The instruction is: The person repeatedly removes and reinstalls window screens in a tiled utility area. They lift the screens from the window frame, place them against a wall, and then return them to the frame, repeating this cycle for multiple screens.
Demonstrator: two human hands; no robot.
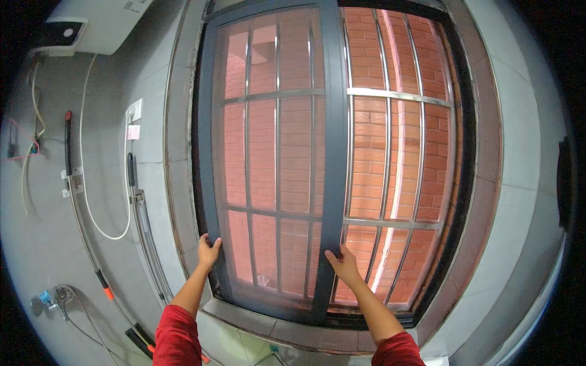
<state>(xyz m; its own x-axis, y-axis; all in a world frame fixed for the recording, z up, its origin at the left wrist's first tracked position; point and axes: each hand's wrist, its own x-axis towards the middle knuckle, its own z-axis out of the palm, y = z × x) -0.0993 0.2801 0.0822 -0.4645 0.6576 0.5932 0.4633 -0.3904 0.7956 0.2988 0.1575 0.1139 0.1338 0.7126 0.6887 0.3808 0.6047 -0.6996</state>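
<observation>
A tall window screen (334,140) with a dark grey frame and a hazy pane stands upright in the left half of the window opening. My left hand (208,252) grips its left side rail low down, thumb on the front. The right hand (344,266) holds the opposite rail at about the same height, its thumb on the near face and fingers round the edge, partly hidden. Behind the screen run shiny metal security bars (387,158), with an orange brick wall (368,131) beyond. The bars show uncovered on the right.
A dark window frame (467,158) and tiled sill (293,334) surround the opening. On the left wall are a white water heater (101,24), a hanging white cord (87,201), long-handled cleaning tools (82,229) and a shower tap (61,300) with its hose.
</observation>
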